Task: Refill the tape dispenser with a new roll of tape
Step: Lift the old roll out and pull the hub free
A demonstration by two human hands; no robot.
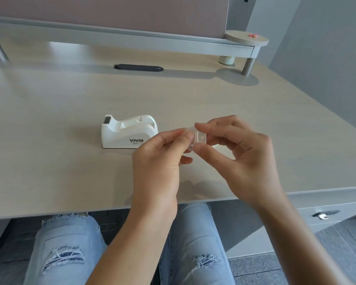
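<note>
Both hands hold a small clear tape roll (196, 138) above the table (70, 103), just right of the tape dispenser (127, 132). The left hand (162, 159) pinches its left edge; the right hand (234, 149) clamps it between thumb and forefinger. The dispenser lies left of and slightly beyond the hands, nearer the left hand. Its long axis runs left–right, cutter end pointing left, its empty cradle on the end nearer the roll.

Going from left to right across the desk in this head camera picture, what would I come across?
White plastic tape dispenser marked VIVID → left hand → small clear tape roll pinched between both hands → right hand. Farther back, a dark oval cable slot, then a small white cup.
</note>
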